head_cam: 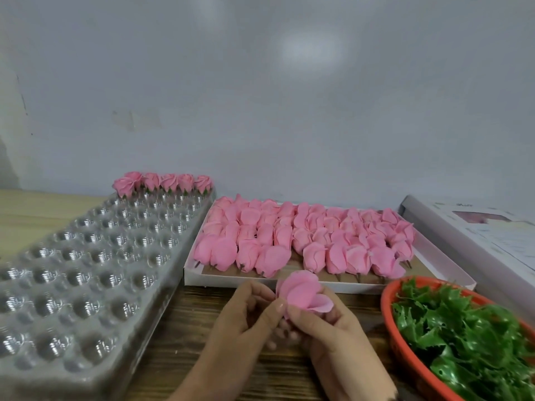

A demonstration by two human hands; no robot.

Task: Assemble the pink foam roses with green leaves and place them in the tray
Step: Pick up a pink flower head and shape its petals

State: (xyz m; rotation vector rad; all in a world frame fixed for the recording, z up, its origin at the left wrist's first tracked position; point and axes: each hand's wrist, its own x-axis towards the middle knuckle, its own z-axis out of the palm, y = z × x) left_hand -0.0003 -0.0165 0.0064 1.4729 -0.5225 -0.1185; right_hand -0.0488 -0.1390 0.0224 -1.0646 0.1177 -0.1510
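Observation:
A pink foam rose (pixel 302 293) is held between both hands above the wooden table. My left hand (pixel 246 316) pinches its base from the left. My right hand (pixel 321 328) curls round its underside from the right. A clear plastic tray (pixel 86 273) with round cups lies to the left; several finished roses with green leaves (pixel 163 182) fill its far row. A white box (pixel 434 250) behind my hands holds several loose pink roses (pixel 289 238). A red basket (pixel 389 328) at the right holds green leaves (pixel 463 328).
A flat white carton with printed paper (pixel 477 230) lies at the far right behind the basket. A grey wall stands close behind the table. Bare wooden tabletop (pixel 179 337) shows between the tray and my hands.

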